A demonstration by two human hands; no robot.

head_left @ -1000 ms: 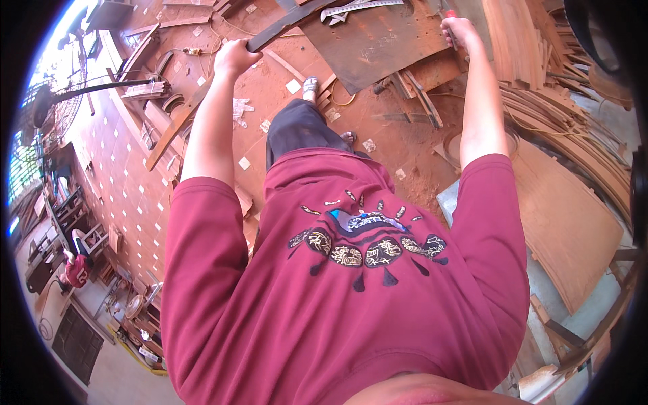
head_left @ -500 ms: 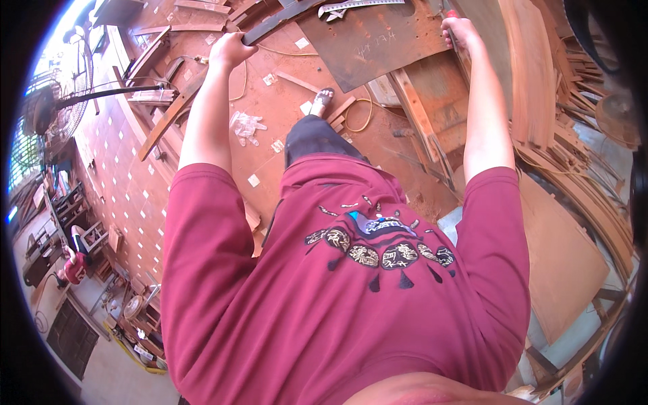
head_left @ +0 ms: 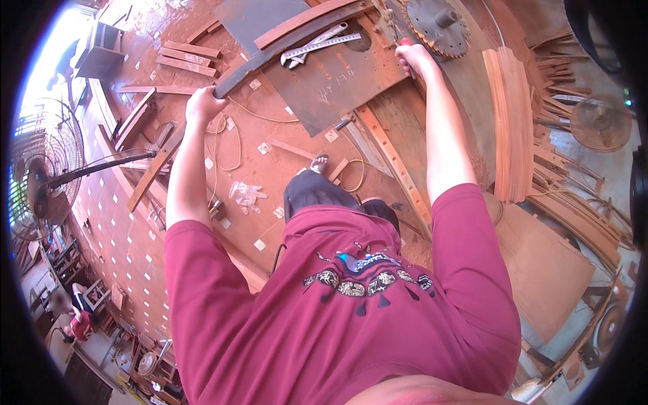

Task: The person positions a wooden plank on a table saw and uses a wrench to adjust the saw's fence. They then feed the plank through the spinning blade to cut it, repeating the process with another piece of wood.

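Note:
My left hand [head_left: 202, 104] is closed around the near end of a long, curved dark wooden strip [head_left: 290, 44]. The strip arcs up and right across a dark metal saw table [head_left: 337, 88]. My right hand [head_left: 415, 61] grips a small red-handled object at the table's edge, just below a toothed circular saw blade [head_left: 435, 27]. A metal ruler [head_left: 317, 47] lies on the table between my hands. Both arms are stretched forward over my maroon shirt [head_left: 351, 317].
A stack of curved wooden slats [head_left: 513, 121] lies to the right of the saw, with a plywood sheet [head_left: 547, 270] below it. A standing fan [head_left: 40, 182] is at the left. Loose laths [head_left: 182, 54] and a cord [head_left: 229, 135] lie on the red floor. Another person [head_left: 77, 324] crouches at lower left.
The view has swung so the saw table, blade and ruler now show. Both hands sit lower in the picture and keep the same grips on the strip and the red-handled object.

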